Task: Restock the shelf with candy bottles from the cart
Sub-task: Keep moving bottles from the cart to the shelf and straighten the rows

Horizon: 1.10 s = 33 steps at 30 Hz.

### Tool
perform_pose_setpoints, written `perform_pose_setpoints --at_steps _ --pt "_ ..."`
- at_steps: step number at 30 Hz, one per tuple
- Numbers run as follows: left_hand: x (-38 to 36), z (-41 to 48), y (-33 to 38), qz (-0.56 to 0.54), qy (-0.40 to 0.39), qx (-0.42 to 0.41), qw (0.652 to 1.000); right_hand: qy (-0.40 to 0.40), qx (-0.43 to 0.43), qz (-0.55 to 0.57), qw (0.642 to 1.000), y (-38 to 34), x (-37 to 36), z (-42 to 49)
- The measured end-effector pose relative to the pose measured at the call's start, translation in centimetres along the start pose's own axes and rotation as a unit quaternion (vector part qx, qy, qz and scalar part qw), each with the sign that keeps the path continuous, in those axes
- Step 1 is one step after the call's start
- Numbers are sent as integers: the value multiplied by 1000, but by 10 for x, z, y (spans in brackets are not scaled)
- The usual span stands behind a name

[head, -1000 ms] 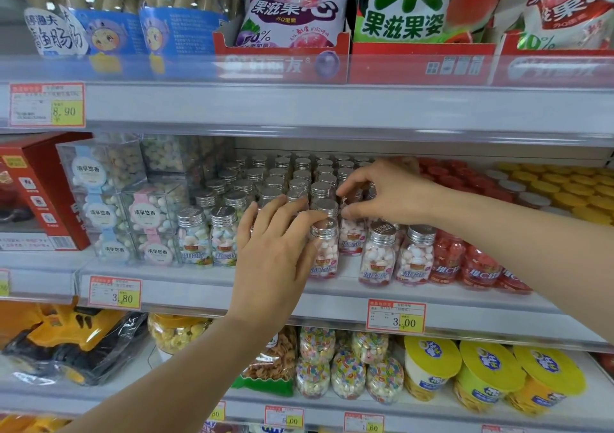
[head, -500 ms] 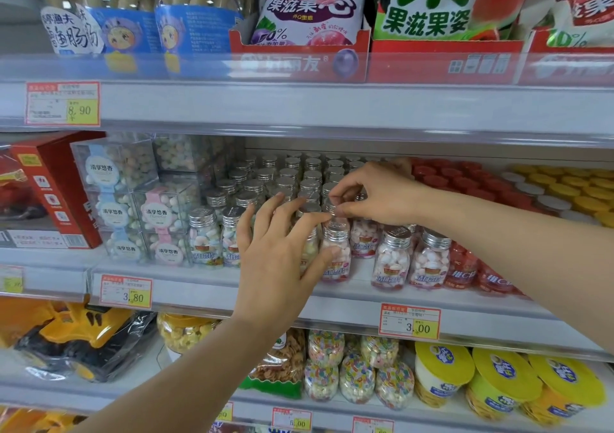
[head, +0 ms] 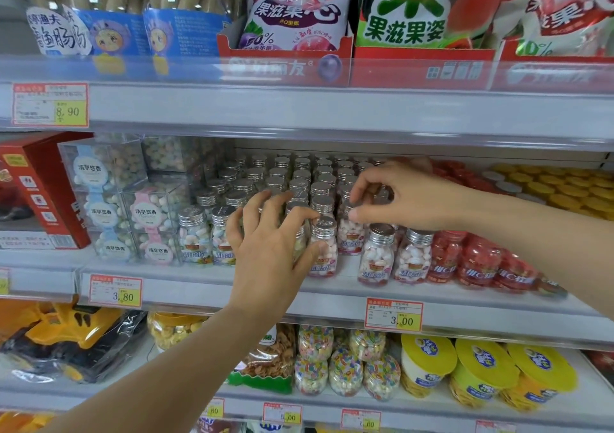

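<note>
Small clear candy bottles with silver caps [head: 300,180] stand in rows on the middle shelf [head: 332,294]. My left hand [head: 272,246] reaches up from below, and its thumb and fingers wrap a front-row bottle with a pink label [head: 322,250]. My right hand [head: 402,196] comes in from the right with its fingertips curled over the cap of a bottle [head: 350,236] in the row behind. Two more bottles [head: 378,255] stand at the front to the right. The cart is out of view.
Clear cube candy boxes [head: 109,200] and a red carton [head: 43,193] sit left of the bottles. Red jars [head: 478,260] and yellow-lidded tubs [head: 558,190] fill the right. The shelf above holds snack bags [head: 299,10]; the shelf below holds jars [head: 345,363] and a toy truck [head: 69,336].
The view has shifted slightly. My left hand has closed more tightly around the front bottle. My right hand stays over the caps just behind it.
</note>
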<state>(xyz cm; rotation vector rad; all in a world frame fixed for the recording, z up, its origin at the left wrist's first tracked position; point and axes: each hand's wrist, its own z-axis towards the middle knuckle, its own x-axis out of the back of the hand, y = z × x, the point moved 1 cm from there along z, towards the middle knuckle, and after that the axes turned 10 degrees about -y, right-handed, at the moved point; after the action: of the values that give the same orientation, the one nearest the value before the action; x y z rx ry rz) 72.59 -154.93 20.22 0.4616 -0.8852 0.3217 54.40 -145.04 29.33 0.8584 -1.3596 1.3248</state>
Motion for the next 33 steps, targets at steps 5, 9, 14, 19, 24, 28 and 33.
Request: perform_pose_setpoints --at_steps 5,9,14,19,24,28,33 --pt "2 3 3 6 -9 9 1000 -6 36 -83 996 3 -3 -24" --pt "1 5 5 10 -6 12 1000 -33 48 -129 990 1 -6 -25" --pt "1 4 5 7 2 14 1000 -39 39 -95 994 -5 -10 -17" --pt "-1 4 5 6 9 10 1000 1 31 -96 995 -14 -20 -4" --pt "-2 5 2 3 10 9 1000 14 21 -78 997 -10 -21 -3" --pt "-1 4 5 4 14 7 1000 10 25 -46 999 -7 -22 -5" --pt "2 6 22 28 6 -12 1000 75 7 -45 996 3 -2 -21"
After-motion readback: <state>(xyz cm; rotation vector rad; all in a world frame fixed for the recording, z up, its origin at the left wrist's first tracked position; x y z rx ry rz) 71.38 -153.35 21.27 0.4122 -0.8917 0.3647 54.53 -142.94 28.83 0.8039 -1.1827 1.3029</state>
